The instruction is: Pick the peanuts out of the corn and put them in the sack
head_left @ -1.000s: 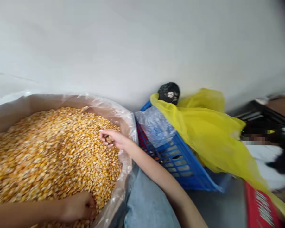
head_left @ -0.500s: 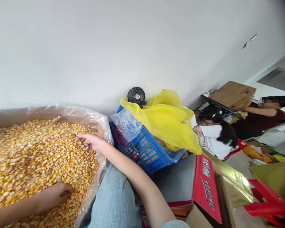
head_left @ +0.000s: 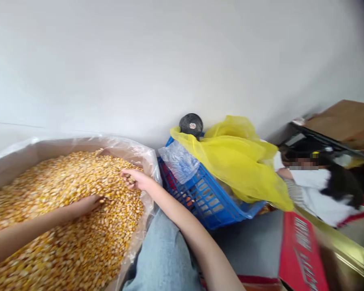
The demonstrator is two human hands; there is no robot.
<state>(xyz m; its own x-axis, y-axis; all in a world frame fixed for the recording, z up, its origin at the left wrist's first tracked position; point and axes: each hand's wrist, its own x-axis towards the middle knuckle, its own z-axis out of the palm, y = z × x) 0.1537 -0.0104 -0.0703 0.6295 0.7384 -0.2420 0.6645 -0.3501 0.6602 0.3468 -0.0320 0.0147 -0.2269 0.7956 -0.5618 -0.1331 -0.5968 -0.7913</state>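
Note:
A large heap of dried corn kernels [head_left: 106, 242] fills a container lined with clear plastic [head_left: 153, 161]. My left hand [head_left: 91, 203] reaches across from the left, its bunched fingers touching the kernels. Its fingertips are partly hidden and blurred, and I cannot make out what is between them. Near the container's right rim, my right hand [head_left: 138, 179] is held over the corn with the palm turned up. Its curled fingers hold small tan lumps [head_left: 130, 180], whose exact kind is unclear.
Right of the corn stands a blue plastic basket [head_left: 210, 198] with yellow mesh cloth [head_left: 242, 161] and a small black fan [head_left: 191, 124]. My knee [head_left: 166, 250] is against the container. A red-and-grey box [head_left: 303, 250] lies lower right; a person in white [head_left: 314, 182] is beyond.
My left hand has moved away from me and right over the corn, its fingers now against the kernels. My right hand still holds the tan lumps. The whole view has shifted left.

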